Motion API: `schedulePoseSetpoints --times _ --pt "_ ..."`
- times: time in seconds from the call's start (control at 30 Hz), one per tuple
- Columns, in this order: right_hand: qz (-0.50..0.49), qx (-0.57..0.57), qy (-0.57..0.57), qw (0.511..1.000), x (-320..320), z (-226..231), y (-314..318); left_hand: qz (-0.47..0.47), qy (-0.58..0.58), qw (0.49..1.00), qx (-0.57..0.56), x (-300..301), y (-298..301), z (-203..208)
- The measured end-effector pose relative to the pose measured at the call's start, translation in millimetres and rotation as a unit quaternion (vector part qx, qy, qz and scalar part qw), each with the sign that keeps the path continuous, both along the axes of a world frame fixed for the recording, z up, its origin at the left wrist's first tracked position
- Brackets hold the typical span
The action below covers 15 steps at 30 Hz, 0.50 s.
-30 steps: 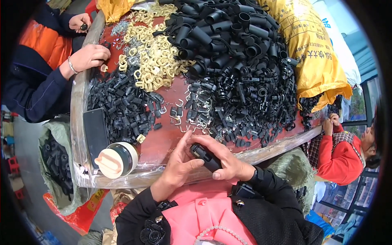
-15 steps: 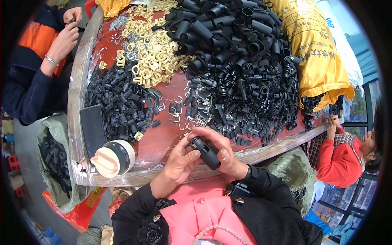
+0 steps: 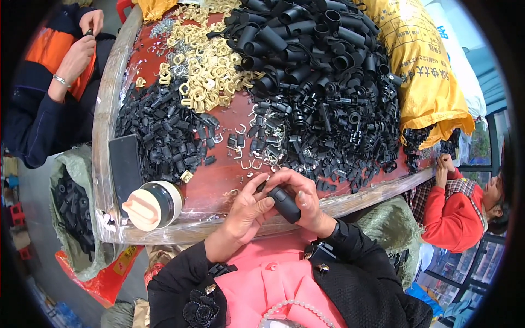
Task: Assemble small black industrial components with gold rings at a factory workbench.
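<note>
Tube held between half-curled left hand and half-curled right hand, likely risked dropping it through slackened grip.

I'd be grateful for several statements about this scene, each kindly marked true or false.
1. The tabletop is red. True.
2. The right hand holds a black cylinder. True.
3. The left hand lies flat on the tabletop. False: the left hand is raised, against the cylinder.
4. The cream parts lie left of the big black tubes. True.
5. The lidded cup stands right of both hands. False: the lidded cup stands to their left.
</note>
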State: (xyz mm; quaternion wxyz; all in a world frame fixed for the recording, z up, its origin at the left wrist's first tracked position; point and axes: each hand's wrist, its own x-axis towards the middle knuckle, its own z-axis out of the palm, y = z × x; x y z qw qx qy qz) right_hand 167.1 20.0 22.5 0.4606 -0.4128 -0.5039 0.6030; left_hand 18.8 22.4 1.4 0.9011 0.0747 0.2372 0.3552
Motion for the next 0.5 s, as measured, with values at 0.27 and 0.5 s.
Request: schedulePoseSetpoints --times 0.27,0.5 --pt "-0.226 -0.037 -0.122 0.966 85 70 -43 -0.098 0.295 0.906 0.289 15 20 23" --pt "-0.278 -0.026 -0.488 0.827 233 121 -198 0.077 0.49 0.592 0.635 102 78 19"
